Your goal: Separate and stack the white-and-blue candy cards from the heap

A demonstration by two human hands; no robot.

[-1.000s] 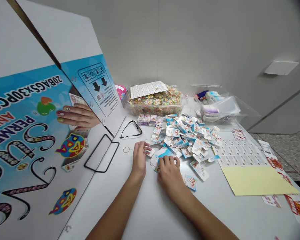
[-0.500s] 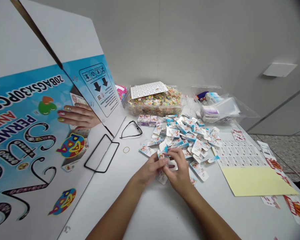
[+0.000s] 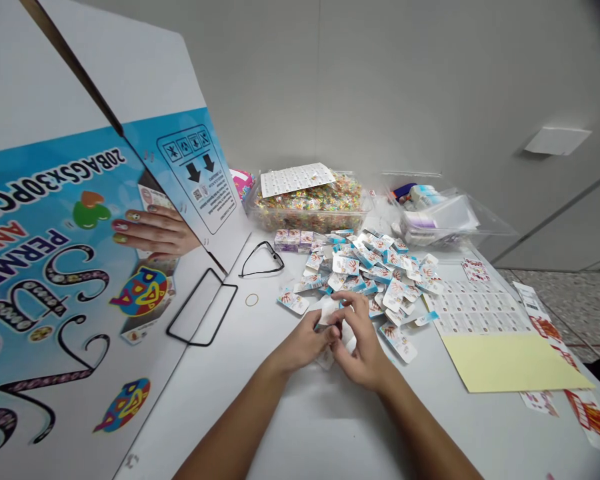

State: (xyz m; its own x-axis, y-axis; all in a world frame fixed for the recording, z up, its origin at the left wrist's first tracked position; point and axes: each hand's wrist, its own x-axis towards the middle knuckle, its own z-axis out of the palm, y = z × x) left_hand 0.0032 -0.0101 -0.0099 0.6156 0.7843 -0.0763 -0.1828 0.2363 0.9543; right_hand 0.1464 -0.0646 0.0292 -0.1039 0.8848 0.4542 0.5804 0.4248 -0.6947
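My left hand [image 3: 303, 343] and my right hand [image 3: 357, 340] meet at the near edge of a heap of small cards. Between their fingertips is a small white card [image 3: 329, 309], its plain side showing. Both hands are closed on it, thumbs close together; part of it is covered by my fingers. Something white shows under my right palm, too hidden to name. Behind my hands spreads the heap of blue and white printed cards [image 3: 380, 263], several folded or tilted. One printed card [image 3: 293, 300] lies just left of my hands, another [image 3: 399, 342] to the right.
A big printed cardboard box [image 3: 145, 267] stands at left. Glasses [image 3: 263, 260], a rubber band [image 3: 251, 300] and small purple boxes [image 3: 294, 240] lie nearby. Behind are a tub of colourful bits [image 3: 310, 213] and a clear tray [image 3: 495, 227]. Right lies a yellow sheet [image 3: 515, 363].
The card between my fingers has turned from its blue printed side to its plain white side. Both hands stay in nearly the same place, the right fingers curling further over.
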